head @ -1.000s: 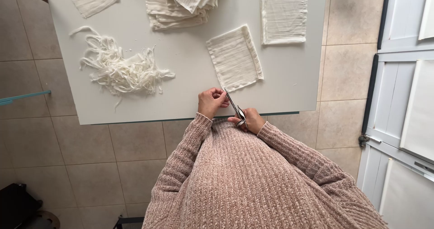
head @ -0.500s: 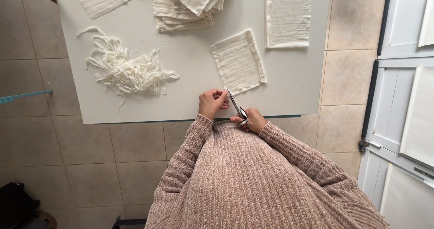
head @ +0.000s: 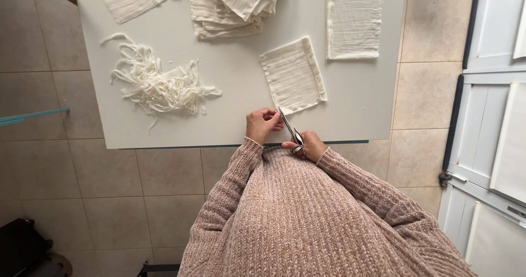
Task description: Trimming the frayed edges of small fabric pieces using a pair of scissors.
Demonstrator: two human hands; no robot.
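Both hands work at the counter (head: 164, 132) edge: our right hand (head: 308, 144) has fingers closed through the scissors (head: 290, 132), and our left hand (head: 263, 123) pinches the cloth (head: 293, 74) corner to steady it.

Cloth and scraps on a white bench

Tangled strips (head: 159, 85) lie left; folded stack (head: 233, 6) and flat cloth square (head: 353, 19) sit farther back on the bench (head: 235, 69).

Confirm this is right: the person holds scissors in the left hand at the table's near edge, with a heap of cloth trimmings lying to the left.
Not quite: the head view shows the scissors in the right hand, not the left hand. The rest holds: they work at the table near edge, trimmings to the left.
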